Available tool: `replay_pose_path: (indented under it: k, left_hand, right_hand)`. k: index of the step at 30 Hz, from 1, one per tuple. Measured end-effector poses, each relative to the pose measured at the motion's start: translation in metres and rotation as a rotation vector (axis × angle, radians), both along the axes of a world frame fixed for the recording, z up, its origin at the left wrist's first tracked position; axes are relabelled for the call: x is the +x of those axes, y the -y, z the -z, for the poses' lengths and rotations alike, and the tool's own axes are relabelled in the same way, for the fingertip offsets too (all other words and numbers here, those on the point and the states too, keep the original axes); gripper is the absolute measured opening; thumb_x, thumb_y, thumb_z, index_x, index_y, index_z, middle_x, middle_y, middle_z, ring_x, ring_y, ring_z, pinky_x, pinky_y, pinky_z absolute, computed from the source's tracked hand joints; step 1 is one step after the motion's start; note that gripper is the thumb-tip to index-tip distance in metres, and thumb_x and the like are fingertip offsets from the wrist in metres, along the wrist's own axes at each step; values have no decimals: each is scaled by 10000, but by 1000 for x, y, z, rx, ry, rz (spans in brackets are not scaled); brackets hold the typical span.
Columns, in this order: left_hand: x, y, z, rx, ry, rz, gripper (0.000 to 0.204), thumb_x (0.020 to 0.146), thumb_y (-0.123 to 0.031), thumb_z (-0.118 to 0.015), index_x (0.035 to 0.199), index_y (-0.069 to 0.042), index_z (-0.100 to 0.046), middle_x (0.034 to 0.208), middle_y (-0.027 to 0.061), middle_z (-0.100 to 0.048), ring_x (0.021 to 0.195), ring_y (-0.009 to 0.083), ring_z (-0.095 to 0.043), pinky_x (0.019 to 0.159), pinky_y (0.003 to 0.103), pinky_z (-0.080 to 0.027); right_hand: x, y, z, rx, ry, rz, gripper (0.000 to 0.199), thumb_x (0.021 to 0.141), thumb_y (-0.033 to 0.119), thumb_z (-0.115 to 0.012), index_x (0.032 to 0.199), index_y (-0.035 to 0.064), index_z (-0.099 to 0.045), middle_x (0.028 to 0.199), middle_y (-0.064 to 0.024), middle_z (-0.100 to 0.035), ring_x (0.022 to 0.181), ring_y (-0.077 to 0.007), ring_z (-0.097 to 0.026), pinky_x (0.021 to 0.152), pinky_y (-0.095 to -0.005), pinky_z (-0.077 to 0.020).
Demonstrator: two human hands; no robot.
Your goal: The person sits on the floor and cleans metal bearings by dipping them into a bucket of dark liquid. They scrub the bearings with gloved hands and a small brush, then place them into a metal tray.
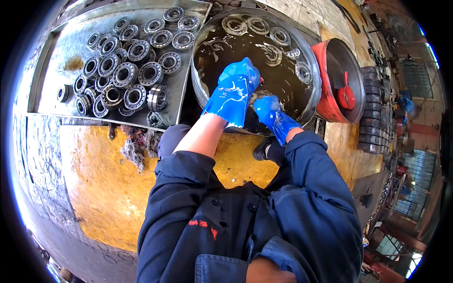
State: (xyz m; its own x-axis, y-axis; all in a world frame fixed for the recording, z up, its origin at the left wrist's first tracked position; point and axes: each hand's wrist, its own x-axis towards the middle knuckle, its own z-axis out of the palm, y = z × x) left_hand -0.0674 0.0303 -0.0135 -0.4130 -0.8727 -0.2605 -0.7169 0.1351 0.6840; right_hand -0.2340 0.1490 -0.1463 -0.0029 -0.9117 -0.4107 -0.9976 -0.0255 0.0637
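Both my hands wear blue rubber gloves and reach over a round metal tub (200, 94) of brown, murky liquid. My left hand (239, 78) is closed above the liquid, knuckles up; a small bit of red shows at its right edge. Lower and to the right, my right hand (270, 109) is a closed fist near the tub's near rim. Between them a pale brownish thing shows partly at the liquid; its kind is unclear. The gloves hide what either hand grips. Several roller bearings (280, 36) sit in the tub along its far and right sides.
Left of the tub, a shallow metal tray (63, 49) holds many bearings (125, 74) and a grey rag (159, 119). At right stands a red drum (324, 80) with a red scoop (346, 97) inside. Fluffy rags (133, 152) lie on the yellow floor plate (104, 179).
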Motion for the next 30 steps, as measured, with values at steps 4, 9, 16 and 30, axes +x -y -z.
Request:
replay_pose_path:
  k: [4, 9, 16, 30]
  left_hand:
    - [-4, -5, 6, -62, -16, -22, 297, 951, -307, -574, 1095, -78, -697, 1052, 208, -722, 1002, 425, -682, 878, 494, -557]
    - [-7, -2, 32, -201, -76, -20, 263, 931, -254, -600, 1107, -79, -686, 1067, 222, -712, 1020, 420, -673, 880, 495, -547]
    - [-17, -9, 20, 22, 183, 107, 408, 888, -307, -677, 1244, -113, -633, 1211, 211, -682, 1158, 403, -635, 974, 478, -521]
    - [-45, -21, 93, 158, 16, 299, 359, 876, -245, -741, 1202, -103, -693, 1105, 158, -741, 1026, 274, -712, 890, 371, -536]
  right_hand:
    - [2, 4, -13, 74, 7, -10, 305, 787, 334, -689, 969, 94, -738, 987, -164, -737, 972, -347, -712, 806, -491, -555]
    - [-18, 9, -79, 132, 233, 514, 548, 780, 428, -693, 1096, -18, -717, 1039, -260, -724, 1032, -433, -688, 906, -476, -537]
    - [-29, -37, -157, -405, 846, 856, 460, 851, 338, -664, 1090, -54, -692, 923, -211, -735, 872, -262, -719, 791, -377, -538]
    - [-37, -47, -131, -598, 1394, 1077, 364, 890, 264, -677, 1079, -47, -691, 898, -96, -719, 809, -133, -658, 718, -286, -527]
